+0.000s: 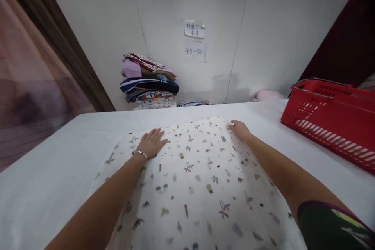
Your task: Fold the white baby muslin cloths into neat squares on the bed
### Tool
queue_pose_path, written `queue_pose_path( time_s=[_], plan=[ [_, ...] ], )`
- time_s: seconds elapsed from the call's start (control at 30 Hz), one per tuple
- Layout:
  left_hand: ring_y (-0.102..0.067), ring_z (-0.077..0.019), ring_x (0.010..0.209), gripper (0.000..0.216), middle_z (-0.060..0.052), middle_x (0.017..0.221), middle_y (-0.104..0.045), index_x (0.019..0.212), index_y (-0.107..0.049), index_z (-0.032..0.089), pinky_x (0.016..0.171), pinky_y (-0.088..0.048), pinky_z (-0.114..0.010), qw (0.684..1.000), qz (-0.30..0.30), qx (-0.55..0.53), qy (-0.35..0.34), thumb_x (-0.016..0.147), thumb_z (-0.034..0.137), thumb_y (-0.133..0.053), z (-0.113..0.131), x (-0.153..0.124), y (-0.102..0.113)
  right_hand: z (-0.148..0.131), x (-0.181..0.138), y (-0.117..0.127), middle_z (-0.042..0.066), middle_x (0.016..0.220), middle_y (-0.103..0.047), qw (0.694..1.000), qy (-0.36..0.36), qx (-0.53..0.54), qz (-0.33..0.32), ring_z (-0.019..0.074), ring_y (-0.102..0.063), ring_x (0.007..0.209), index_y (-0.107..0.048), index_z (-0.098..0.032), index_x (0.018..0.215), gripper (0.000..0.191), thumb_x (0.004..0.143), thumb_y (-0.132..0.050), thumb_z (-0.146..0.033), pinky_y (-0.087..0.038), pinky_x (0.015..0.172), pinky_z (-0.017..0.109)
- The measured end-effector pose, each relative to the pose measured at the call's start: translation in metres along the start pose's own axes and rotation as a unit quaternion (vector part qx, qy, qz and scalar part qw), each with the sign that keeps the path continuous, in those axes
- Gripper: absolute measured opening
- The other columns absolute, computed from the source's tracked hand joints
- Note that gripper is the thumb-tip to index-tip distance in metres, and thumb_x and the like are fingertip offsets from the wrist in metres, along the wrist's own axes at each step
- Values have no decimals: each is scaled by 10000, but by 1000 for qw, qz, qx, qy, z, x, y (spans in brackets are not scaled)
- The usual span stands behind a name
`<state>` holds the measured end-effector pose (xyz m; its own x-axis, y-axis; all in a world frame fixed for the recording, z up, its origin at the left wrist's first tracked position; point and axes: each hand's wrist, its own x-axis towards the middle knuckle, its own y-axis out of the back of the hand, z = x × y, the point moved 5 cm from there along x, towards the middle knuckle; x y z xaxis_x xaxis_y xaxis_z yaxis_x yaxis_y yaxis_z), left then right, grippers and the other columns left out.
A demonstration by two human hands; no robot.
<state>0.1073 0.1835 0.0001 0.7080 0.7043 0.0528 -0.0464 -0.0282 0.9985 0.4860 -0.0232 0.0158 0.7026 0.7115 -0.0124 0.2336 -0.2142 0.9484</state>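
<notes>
A thin white cloth [187, 179] printed with small leaves, flowers and other motifs is spread over the white table [52, 164], its near part running out of the bottom of the view. My left hand [150, 143] lies flat on the cloth's far left part, fingers spread, with a bracelet at the wrist. At the far right corner, my right hand [239, 129] has its fingers closed on the cloth's edge. The right side of the cloth hangs loosely along my right forearm.
A red plastic basket [331, 121] with metal handles stands on the right. Behind the table's far edge rises a stack of folded fabrics [149, 82]. Handwritten paper signs [194, 29] are on the wall. A curtain [38, 74] hangs at left.
</notes>
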Motion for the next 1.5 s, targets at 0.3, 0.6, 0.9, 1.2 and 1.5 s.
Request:
queue_pose_path(
  time_s=[0.3, 0.6, 0.9, 1.2, 1.5],
  plan=[
    [-170, -224, 1356, 616, -21, 1471, -243, 1358, -367, 242, 1069, -182, -434, 1000, -11, -6, 5, 857, 571, -225, 1, 1, 1, 25, -65, 11, 119, 1067, -624, 998, -4, -55, -21, 246, -589, 916, -495, -169, 1188, 512, 865, -357, -541, -407, 711, 303],
    [-153, -215, 1359, 641, -14, 1481, -211, 1368, -348, 238, 1073, -169, -435, 1000, -25, -13, 6, 850, 591, -213, 1, 2, 1, 32, -87, 4, 121, 899, -645, 993, 1, -116, -21, 231, -599, 841, -548, -164, 963, 351, 922, -306, -416, -376, 669, 287],
    [-166, -229, 1355, 671, -44, 1475, -229, 1364, -359, 217, 1076, -170, -412, 1000, 2, -28, 11, 836, 612, -236, -3, 2, 1, 27, -81, 10, 114, 935, -637, 993, 3, -118, -25, 215, -587, 854, -563, -166, 921, 365, 917, -314, -432, -384, 676, 281],
    [-180, -216, 1351, 646, -36, 1468, -251, 1348, -383, 222, 1079, -163, -406, 1000, -1, -29, 13, 841, 598, -245, -1, 1, 1, 11, -54, 1, 82, 922, -626, 998, -22, -55, 3, 199, -575, 813, -575, -176, 872, 339, 836, -441, -485, -365, 596, 258],
    [-154, -236, 1358, 684, -53, 1479, -215, 1358, -373, 206, 1082, -150, -409, 999, 8, -43, 23, 826, 623, -262, -4, 1, 1, 17, -55, 2, 55, 867, -635, 997, -69, -18, 39, 175, -569, 763, -560, -187, 876, 266, 847, -444, -425, -339, 556, 246]
  ],
)
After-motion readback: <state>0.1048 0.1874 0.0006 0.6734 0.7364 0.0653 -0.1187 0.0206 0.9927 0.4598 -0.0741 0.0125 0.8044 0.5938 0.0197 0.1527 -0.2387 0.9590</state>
